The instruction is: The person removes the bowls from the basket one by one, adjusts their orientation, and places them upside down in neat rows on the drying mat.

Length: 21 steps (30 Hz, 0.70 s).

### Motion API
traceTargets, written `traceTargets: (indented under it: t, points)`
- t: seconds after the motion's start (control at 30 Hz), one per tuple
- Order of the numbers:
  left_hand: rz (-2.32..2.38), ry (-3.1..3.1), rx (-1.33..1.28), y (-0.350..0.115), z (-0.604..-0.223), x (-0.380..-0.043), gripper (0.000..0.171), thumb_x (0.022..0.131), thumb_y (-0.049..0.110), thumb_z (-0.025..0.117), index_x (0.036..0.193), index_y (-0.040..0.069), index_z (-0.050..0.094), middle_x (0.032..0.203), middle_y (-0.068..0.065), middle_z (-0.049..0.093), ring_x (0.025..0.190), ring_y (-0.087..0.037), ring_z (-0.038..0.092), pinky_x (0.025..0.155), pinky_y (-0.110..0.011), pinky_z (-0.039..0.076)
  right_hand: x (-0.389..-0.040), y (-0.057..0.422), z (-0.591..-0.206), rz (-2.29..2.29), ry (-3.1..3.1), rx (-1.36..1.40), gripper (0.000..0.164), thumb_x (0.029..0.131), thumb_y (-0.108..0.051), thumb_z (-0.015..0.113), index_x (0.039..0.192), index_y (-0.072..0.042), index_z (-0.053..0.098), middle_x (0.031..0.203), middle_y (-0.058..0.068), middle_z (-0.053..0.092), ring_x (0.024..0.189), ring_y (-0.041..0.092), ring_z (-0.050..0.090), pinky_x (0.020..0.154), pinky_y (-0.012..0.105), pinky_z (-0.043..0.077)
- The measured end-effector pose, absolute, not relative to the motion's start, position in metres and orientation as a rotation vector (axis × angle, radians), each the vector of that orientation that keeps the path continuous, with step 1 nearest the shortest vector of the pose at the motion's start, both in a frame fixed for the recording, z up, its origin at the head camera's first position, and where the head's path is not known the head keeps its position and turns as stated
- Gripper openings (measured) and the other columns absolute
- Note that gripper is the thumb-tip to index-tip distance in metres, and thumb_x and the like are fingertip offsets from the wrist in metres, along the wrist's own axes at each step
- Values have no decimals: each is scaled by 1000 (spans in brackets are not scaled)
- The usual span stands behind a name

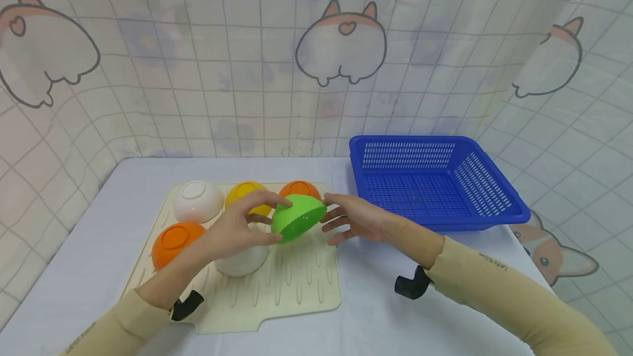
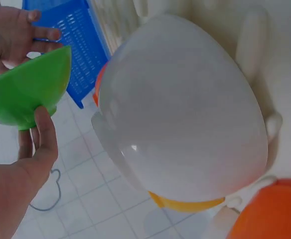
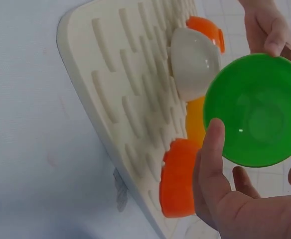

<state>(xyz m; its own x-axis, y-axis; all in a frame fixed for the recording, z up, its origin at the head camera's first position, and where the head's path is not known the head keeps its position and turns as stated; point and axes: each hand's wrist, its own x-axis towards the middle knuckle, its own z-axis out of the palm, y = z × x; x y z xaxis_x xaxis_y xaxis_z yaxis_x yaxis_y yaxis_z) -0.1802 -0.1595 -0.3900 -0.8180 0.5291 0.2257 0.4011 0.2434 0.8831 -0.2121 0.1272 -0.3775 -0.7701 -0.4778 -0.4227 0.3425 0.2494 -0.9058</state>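
A green bowl (image 1: pixel 299 217) is held up over the drying mat, tilted so its shiny inside faces down and toward the right. My left hand (image 1: pixel 231 235) grips it from the left; in the left wrist view, fingers hold it near its foot. On the other side, my right hand (image 1: pixel 360 217) has its fingers spread, fingertips right at the bowl's rim. In the right wrist view the bowl's round opening shows in full. Directly below my left hand, a white bowl (image 1: pixel 242 261) rests upside down, partly hidden by that hand.
More upturned bowls sit on the cream drying mat (image 1: pixel 296 295): an orange one (image 1: pixel 170 242) at left, then a white one (image 1: pixel 198 205), a yellow one (image 1: pixel 243 190) and another orange one (image 1: pixel 300 188) along the back. A blue slotted basket (image 1: pixel 445 220) stands at the right.
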Motion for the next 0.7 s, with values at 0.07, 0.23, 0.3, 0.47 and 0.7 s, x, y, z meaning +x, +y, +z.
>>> traceTargets:
  t: [0.07, 0.23, 0.3, 0.47, 0.7]
  points:
    - [1535, 2490, 1028, -158, -392, -178, 54, 81, 5, 87, 128, 23, 69, 129, 2, 57, 118, -21, 54, 94, -43, 56, -212, 127, -379, -1562, 1880, -117, 55, 108, -45, 43, 144, -3, 48, 135, 29, 54, 121, 42, 56, 86, 44, 60]
    - [1210, 2717, 1377, -153, -398, -174, 54, 78, 8, 90, 124, 29, 73, 132, -4, 53, 123, -25, 50, 93, -45, 53, -212, 126, -380, -1516, 1875, -133, 53, 107, -47, 47, 139, -5, 54, 126, 24, 58, 116, 40, 58, 83, 42, 60]
    - [1097, 2764, 1506, -151, -399, -173, 55, 76, 6, 91, 122, 31, 73, 134, -8, 52, 124, -28, 49, 93, -45, 53, -212, 126, -380, -1512, 1871, -147, 51, 106, -46, 48, 137, -6, 55, 123, 20, 58, 112, 36, 59, 82, 41, 60]
    - [756, 2852, 1840, -142, -402, -170, 53, 75, -1, 89, 117, 28, 75, 132, -13, 53, 121, -31, 51, 96, -43, 54, -212, 125, -381, -1504, 1875, -167, 50, 106, -45, 52, 136, -5, 55, 126, 18, 58, 110, 31, 60, 82, 41, 60]
    - [292, 2925, 2049, -135, -402, -159, 48, 82, 2, 84, 120, 31, 75, 133, -15, 52, 125, -36, 50, 100, -48, 52, -211, 126, -382, -1457, 1921, -169, 54, 101, -39, 65, 138, -2, 50, 120, 16, 62, 108, 31, 61, 82, 42, 61]
